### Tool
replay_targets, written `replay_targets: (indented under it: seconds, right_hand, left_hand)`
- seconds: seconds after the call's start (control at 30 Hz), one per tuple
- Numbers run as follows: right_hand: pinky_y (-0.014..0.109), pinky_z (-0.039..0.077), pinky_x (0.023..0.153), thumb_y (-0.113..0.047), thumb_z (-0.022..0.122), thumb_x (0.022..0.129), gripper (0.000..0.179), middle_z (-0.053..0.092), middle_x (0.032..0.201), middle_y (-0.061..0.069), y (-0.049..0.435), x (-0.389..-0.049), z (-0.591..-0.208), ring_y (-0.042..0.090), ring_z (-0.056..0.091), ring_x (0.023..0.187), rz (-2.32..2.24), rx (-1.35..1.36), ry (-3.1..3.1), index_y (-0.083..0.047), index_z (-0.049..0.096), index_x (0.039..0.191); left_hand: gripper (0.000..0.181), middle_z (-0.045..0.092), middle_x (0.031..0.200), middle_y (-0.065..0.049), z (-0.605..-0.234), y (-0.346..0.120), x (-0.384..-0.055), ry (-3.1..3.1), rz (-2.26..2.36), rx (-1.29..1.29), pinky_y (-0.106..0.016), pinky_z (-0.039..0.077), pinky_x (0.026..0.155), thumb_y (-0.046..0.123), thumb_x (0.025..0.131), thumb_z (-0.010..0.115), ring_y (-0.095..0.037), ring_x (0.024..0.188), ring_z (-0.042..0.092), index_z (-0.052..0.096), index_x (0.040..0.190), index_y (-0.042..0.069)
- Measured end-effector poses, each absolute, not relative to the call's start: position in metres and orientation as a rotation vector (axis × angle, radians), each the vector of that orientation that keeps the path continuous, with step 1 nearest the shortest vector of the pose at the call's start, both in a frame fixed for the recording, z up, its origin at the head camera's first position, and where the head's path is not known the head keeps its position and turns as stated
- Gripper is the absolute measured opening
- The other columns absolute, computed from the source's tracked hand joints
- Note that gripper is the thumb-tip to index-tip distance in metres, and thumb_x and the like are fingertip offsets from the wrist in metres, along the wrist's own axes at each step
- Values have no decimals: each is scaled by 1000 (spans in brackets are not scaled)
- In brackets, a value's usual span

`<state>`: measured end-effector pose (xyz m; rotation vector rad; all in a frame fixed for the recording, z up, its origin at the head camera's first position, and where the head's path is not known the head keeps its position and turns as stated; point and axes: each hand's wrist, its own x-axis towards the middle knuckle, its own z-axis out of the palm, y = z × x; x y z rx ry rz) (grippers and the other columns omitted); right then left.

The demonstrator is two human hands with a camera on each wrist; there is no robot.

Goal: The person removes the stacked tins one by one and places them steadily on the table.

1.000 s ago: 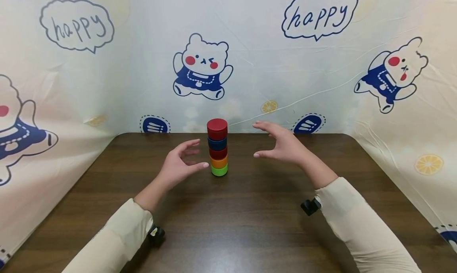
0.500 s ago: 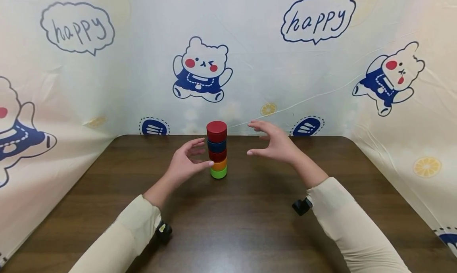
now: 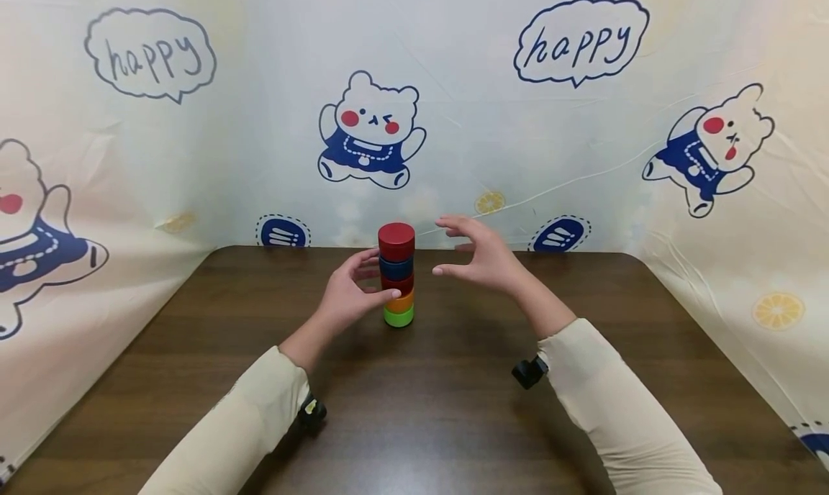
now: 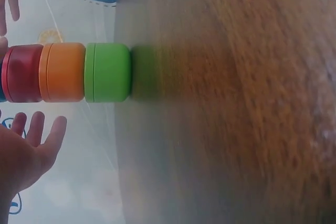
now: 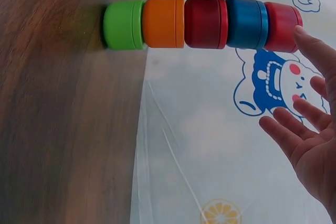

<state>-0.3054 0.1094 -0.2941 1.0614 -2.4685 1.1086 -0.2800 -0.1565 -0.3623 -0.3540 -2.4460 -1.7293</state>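
Note:
A tower of small round lidded tins stands upright on the table: a green tin (image 5: 124, 24) at the base, then an orange tin (image 5: 164, 23), a dark red tin (image 5: 205, 23), a blue tin (image 5: 245, 23) and a red tin (image 5: 281, 26) on top. My left hand (image 3: 350, 293) is spread at the tower's left side, its thumb overlapping the orange and dark red tins in the head view and its fingertips close beside the tower. To the right, my right hand (image 3: 488, 261) hangs with thumb and fingers parted around upper-tower height, holding nothing.
The brown wooden table (image 3: 414, 409) stretches around the tower, its far edge just behind. A printed cloth (image 3: 466, 121) with bears and "happy" bubbles surrounds it on three sides. A dark wrist camera (image 3: 529, 373) is strapped under my right sleeve.
Both hands have moved inward. My left hand has slid right until its thumb overlaps the tower, and my right hand has come left towards it. The tower still stands in place.

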Motion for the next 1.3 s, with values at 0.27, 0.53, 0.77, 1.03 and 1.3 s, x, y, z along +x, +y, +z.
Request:
replay_targets:
  seconds: [0.27,0.53,0.77,1.03,1.3]
  right_hand:
    - [45,51,93,-23,82,80,69,50,142,6,98,-311,-295,27,54,123,1204,1087,-2481,-15,51,141]
    - [45,51,93,-18,79,83,65,50,142,6,81,-315,-297,26,55,123,1321,1087,-2477,-15,51,141]
    - [47,50,94,-18,79,83,63,52,140,9,66,-320,-297,30,55,122,1447,1084,-2437,-14,52,140]
    - [42,52,93,-23,80,82,61,58,132,2,54,-319,-298,23,58,117,1513,1046,-2448,-17,55,137]
    - [40,54,90,-22,79,83,54,61,126,2,50,-317,-298,20,61,109,1544,1048,-2419,-15,59,132]
  left_hand:
    - [80,54,136,-9,-365,-154,-283,-2459,-1744,-342,-50,48,96,25,75,86,-32,121,55,45,144,20]
    - [82,53,139,-8,-372,-152,-286,-2510,-1745,-323,-45,51,93,26,75,86,-31,122,54,44,145,21]
    - [77,53,137,-7,-376,-151,-290,-2478,-1774,-321,-44,51,93,25,77,85,-30,121,54,45,143,20]
    - [69,56,133,-6,-381,-150,-291,-2468,-1774,-355,-43,52,92,23,78,84,-30,119,55,49,138,20]
    - [67,57,131,-6,-382,-151,-293,-2475,-1779,-356,-43,52,93,22,78,84,-29,117,56,51,136,20]
